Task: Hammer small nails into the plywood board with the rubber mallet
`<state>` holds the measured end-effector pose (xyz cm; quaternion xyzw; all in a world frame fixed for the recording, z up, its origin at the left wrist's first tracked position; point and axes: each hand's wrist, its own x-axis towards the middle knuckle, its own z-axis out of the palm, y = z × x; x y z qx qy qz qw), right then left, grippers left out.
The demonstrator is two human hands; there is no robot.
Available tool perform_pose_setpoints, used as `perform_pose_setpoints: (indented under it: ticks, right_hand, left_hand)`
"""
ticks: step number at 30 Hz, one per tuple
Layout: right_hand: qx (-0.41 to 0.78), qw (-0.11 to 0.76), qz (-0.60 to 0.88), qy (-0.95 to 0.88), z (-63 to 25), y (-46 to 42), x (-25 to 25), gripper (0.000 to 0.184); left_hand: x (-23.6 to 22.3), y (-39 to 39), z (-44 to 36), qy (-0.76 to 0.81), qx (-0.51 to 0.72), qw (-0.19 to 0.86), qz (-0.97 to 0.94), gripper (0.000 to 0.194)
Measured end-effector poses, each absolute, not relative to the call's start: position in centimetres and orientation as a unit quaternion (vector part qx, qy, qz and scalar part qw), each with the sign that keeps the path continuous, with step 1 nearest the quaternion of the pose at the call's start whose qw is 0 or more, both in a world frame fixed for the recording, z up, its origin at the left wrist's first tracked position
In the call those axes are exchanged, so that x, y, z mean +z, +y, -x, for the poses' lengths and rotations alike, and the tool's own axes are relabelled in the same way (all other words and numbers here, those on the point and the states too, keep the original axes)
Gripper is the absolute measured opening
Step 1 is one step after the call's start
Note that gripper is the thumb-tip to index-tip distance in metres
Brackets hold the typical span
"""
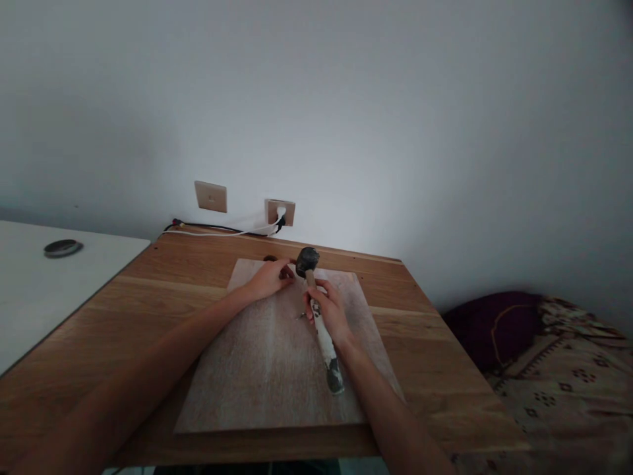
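My right hand [328,308] is wrapped around the upper handle of a hammer [324,343]. The hammer's dark head points away from me, and its pale, worn handle with dark patches slants back toward me. Just left of the hammer head, my left hand [271,278] has its fingers curled together; whatever they hold, if anything, is too small to make out. Both hands are over a flat wooden board [267,369]. A small thin metal piece [301,316], perhaps a nail, shows beside my right fingers. Behind my left hand lies a dark roundish object [270,258], partly hidden.
The board rests on a wooden table [445,382] against a wall. A white and a black cable [217,231] run along the back edge to a socket [280,212]. A white surface [44,290] with a round dark object [62,248] adjoins at left; patterned fabric [568,382] lies at right.
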<state>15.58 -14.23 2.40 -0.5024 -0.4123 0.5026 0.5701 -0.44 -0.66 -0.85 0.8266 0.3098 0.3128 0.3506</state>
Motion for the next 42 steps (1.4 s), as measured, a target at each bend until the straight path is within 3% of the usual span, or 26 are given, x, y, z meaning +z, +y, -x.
perform_pose_setpoints:
  ticks: [42]
  right_hand:
    - [0.535, 0.540, 0.501, -0.413, -15.20, -14.78, 2.10, 0.044]
  left_hand:
    - [-1.68, 0.07, 0.32, 0.322, 0.326, 0.329, -0.825, 0.047]
